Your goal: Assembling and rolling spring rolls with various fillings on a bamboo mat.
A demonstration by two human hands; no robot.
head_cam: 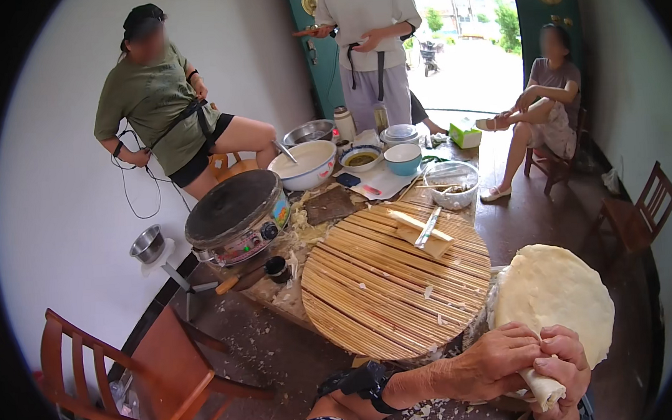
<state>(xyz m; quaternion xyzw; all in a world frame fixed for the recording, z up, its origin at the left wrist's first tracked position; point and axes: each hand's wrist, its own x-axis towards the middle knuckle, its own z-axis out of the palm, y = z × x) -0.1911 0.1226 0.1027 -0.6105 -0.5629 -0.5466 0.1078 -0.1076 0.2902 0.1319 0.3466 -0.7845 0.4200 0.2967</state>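
At the lower right, my left hand and my right hand close together around a rolled thin flatbread. Its folded end sticks out below my fingers, towards me. Just beyond my knuckles lie pale round flatbreads; my hands hide their near edge. To the left of them, a round slatted mat carries scattered dough flakes. On its far part rest a folded flatbread piece, a rolled piece and a narrow wrapped packet.
A round electric griddle stands at the table's left, near a wooden-handled tool and a dark jar. Behind are an enamel batter bowl, an oil bowl and a plastic tub. Three people are beyond; chairs flank the table.
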